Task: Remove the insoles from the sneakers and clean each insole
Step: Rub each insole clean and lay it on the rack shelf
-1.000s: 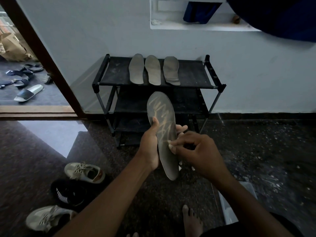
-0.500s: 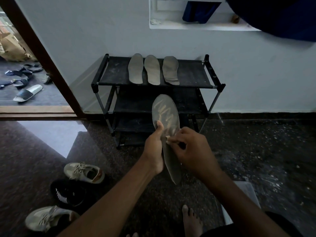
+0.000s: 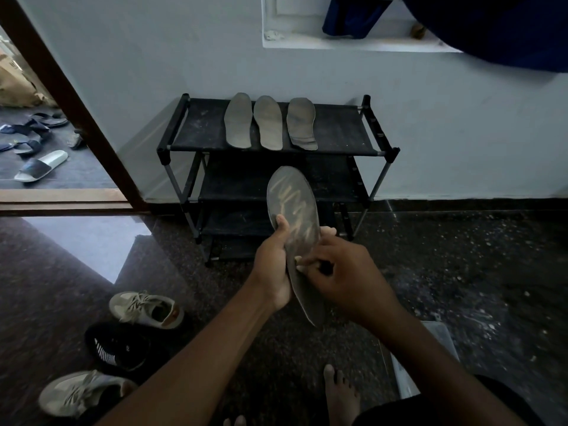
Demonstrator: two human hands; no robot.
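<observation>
The left hand [image 3: 272, 265] is gripping the long dark grey insole [image 3: 292, 204] around its middle, holding it up before the black metal shoe rack [image 3: 338, 133]. The right hand [image 3: 344, 281] is touching it with curled fingers; I cannot tell if they are pinching anything. Pale streaks are showing near its top.

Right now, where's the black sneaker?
Head view, lower left: the black sneaker lies on the floor between a pale sneaker beyond it and another pale sneaker nearer the camera.
</observation>
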